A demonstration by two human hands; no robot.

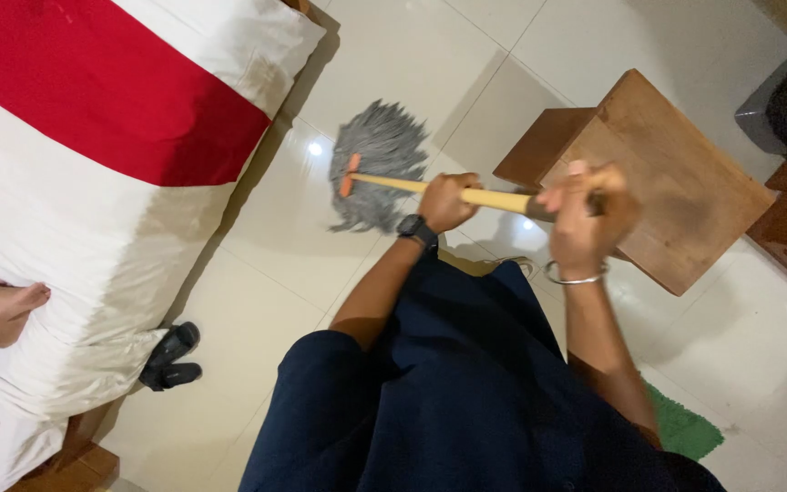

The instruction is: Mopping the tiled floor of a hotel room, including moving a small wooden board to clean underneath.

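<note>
Gripping the yellow mop handle with both fists, we keep our left hand lower down, nearer the grey mop head, and our right hand at the upper end (slightly blurred). That mop head rests on the pale tiled floor between the white-and-red bed and a wooden stool. Black sandals lie beside the bed.

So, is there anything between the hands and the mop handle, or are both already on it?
Nothing visible stands between them. The left hand and the right hand both grip the yellow mop handle directly. The grey mop head rests on the tiled floor, near the wooden stool.
</note>
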